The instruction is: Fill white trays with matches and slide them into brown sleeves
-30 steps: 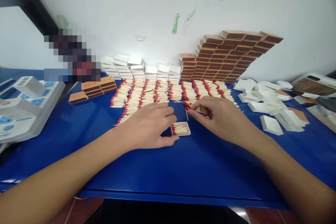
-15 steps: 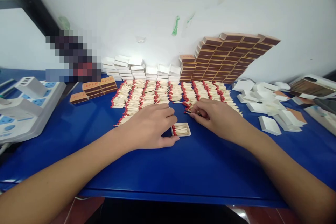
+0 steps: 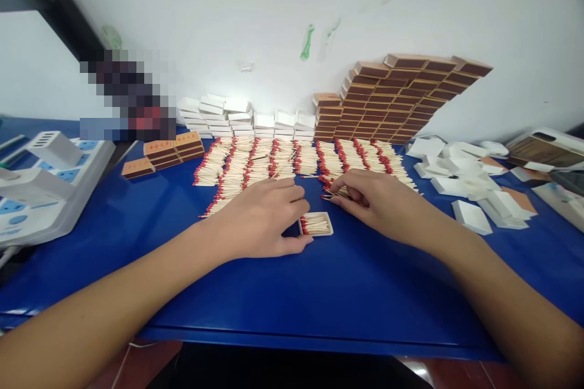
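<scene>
A small white matchbox tray point(image 3: 325, 233) lies on the blue table, partly filled with red-headed matches. My left hand point(image 3: 269, 219) is curved around the tray's left end, with thumb at the near side and fingers at the far side. Beyond the tray, my right hand point(image 3: 371, 200) is closed in a pinch at the near edge of the match rows point(image 3: 329, 161), with matches at its fingertips. How many matches it pinches is hidden by the fingers. The rows of matches run side by side across the table.
Filled brown matchboxes point(image 3: 392, 100) are stacked against the wall. White trays point(image 3: 237, 115) are piled at back left, with loose white trays point(image 3: 474, 176) at right. Several brown boxes point(image 3: 164, 155) and a power strip point(image 3: 82, 188) sit at left; a phone point(image 3: 547, 149) is far right.
My right fingers have shifted slightly at the edge of the matches, and a match tip now shows beside them. My left hand stays at the tray.
</scene>
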Tool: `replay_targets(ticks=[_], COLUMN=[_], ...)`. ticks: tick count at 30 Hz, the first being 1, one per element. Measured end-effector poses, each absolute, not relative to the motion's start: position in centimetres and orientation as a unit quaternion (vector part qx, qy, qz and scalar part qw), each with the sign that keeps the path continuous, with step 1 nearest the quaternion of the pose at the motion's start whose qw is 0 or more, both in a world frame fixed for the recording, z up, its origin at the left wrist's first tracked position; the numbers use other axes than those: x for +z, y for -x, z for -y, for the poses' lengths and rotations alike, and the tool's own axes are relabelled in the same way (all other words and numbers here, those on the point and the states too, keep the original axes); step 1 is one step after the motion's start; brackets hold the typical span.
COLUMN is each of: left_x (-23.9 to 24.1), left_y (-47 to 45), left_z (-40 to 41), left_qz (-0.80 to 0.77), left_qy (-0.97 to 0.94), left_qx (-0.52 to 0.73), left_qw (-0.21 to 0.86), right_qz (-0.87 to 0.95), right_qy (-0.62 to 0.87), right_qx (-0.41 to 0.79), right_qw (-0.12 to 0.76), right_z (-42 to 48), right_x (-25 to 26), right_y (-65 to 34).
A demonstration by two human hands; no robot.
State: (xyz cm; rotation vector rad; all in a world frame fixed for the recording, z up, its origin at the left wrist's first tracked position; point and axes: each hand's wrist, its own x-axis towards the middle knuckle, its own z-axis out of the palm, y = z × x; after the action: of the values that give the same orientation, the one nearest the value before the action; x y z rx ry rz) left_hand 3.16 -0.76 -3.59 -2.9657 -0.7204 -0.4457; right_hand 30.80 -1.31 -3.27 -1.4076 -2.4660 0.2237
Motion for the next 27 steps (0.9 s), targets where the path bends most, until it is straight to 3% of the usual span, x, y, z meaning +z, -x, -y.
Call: replay_targets(ticks=[27], left_x=[-3.38], left_y=[-3.17], left_z=[0.84], left_qz=[0.237], left_qy=[0.962], left_qx=[-0.136], left_qw=[0.019], right_qz=[0.843], right_qy=[0.500], right_qx=[0.151], right_qw=[0.129], right_z=[1.69], right_x=[-2.76], right_y=[-30.72])
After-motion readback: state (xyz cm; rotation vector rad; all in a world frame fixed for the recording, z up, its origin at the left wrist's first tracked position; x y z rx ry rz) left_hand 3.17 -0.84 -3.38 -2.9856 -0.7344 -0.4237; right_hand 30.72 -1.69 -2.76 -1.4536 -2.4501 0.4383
